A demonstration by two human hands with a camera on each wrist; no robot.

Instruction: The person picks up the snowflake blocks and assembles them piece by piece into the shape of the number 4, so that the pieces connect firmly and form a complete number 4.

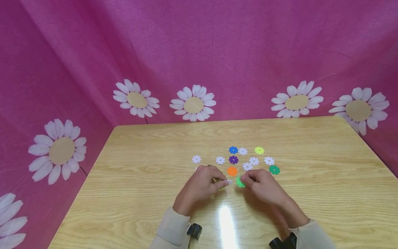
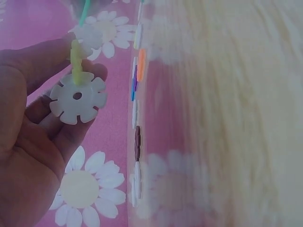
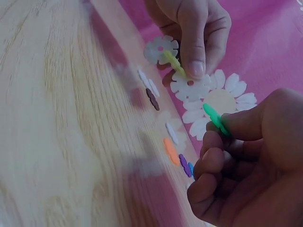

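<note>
My left hand (image 1: 202, 183) pinches a small joined chain of notched plastic discs. In the left wrist view it runs from a white disc (image 2: 78, 111) through a yellow disc (image 2: 76, 59), seen edge-on, to a second white disc (image 3: 190, 91) under the thumb in the right wrist view. My right hand (image 1: 264, 186) pinches a bright green notched disc (image 3: 215, 118) between thumb and index finger. The green disc is close to the chain's white end; the right wrist view shows a gap between them. Both hands are held just above the near middle of the table.
Beyond the hands, loose discs lie on the wooden table (image 1: 149, 159): orange (image 1: 232, 171), purple (image 1: 233, 159), blue (image 1: 233, 150), yellow (image 1: 259, 150), dark green (image 1: 274, 169), brown (image 3: 152, 99) and several white ones (image 1: 269, 160). A pink flowered cloth (image 1: 236, 62) hangs behind.
</note>
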